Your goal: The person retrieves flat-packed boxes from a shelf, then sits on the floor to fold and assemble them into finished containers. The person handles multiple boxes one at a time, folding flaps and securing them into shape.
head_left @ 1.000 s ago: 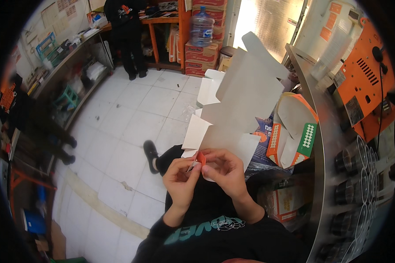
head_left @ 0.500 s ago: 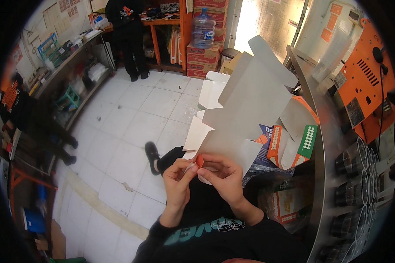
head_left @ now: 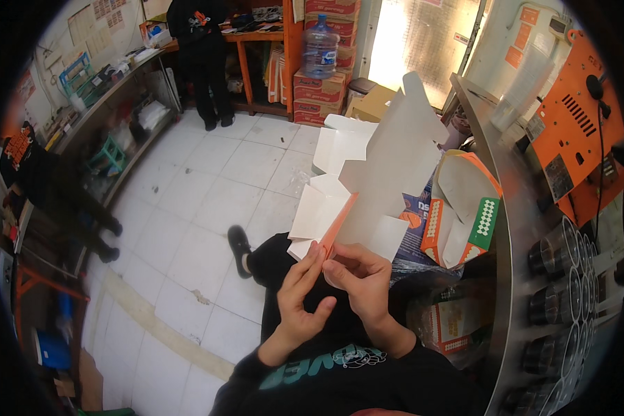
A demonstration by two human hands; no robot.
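Note:
A partly folded cardboard box (head_left: 388,166), pale grey-white inside with an orange outer side, stands in front of me with its tall flap raised. My left hand (head_left: 302,295) lies with straight fingers along the box's orange side near its close corner, its thumb held apart. At that same corner my right hand (head_left: 364,281) pinches the cardboard between thumb and fingers. The fold under the fingertips is partly hidden.
To the right, a folded orange-and-green box (head_left: 462,222) sits by a dark blue printed package (head_left: 414,215). Another white open box (head_left: 341,144) is beyond. A metal counter (head_left: 496,180) with several black cups (head_left: 555,305) runs along the right. Two people stand further off at the left.
The box's left side has tilted up, showing its orange outside, and the tall flap has swung lower and right. My left fingers have straightened from a pinch; my right hand still grips the corner.

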